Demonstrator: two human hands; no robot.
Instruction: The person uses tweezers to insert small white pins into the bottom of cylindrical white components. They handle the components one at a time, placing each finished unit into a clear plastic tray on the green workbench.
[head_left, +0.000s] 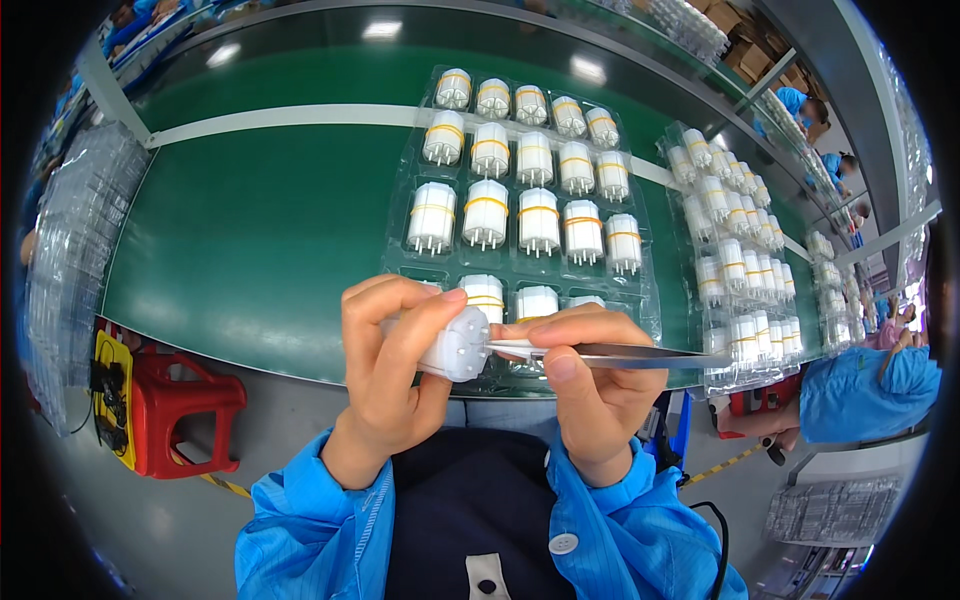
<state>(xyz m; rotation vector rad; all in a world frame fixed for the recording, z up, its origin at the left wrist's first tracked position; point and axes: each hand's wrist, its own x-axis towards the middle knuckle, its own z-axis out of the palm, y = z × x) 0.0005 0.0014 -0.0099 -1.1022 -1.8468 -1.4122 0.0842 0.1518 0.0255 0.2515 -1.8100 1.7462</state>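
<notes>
Well left of the clear tray (585,275) of yellow-banded white cylinders (486,222) rises a stack of clear plastic trays (85,225). A red stool (175,410) stands nearer the person, left of that tray, while the green worktop (250,240) stretches beneath it. At the tray's near left part, the left hand (388,365) has its fingers wrapped round a white plastic piece (450,350), held up above it with the end face turned rightward. Over the tray's near right part, the right hand (605,385) pinches metal tweezers (640,357) between thumb and fingers, tips at that face (whether they touch it, I can't quite tell). Right of the tray stands a second batch of white cylinders (733,262); farther right is a co-worker in blue (870,395).
</notes>
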